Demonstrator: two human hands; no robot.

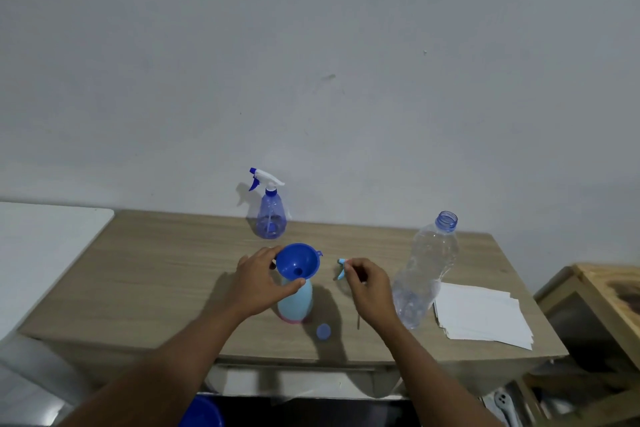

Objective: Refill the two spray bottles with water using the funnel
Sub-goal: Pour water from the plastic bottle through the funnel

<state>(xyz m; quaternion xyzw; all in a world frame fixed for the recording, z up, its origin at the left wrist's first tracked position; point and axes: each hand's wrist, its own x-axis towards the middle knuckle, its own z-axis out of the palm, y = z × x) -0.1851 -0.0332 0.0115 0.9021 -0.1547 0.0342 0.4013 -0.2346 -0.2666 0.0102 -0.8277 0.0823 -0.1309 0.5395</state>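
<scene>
A: What's hard to make out?

B: The neck of the pale blue bottle point(295, 305) sits behind the left hand point(258, 283), so where the funnel's spout ends is hidden. The right hand point(370, 288) covers most of the light blue spray head point(341, 267) it pinches; only the nozzle end shows. A blue tub point(201, 412) is cut off at the bottom edge.

A: And the setting?

B: A wood-grain worktop point(156, 271) against a plain grey wall point(311, 63), with a wooden crate point(595, 295) to the right. On the worktop lie a blue cap point(323, 330) and a stack of white paper point(485, 316).

A: How do things point?

B: The funnel point(298, 260) stands mouth up on the pale blue bottle, which is upright near the middle. The left hand grips the funnel, fingers at the rim, thumb under the bowl. The second spray bottle point(271, 215) is upright by the wall, nozzle pointing left. The clear water bottle point(424, 274) stands uncapped, mouth up, just right of the right hand.
</scene>
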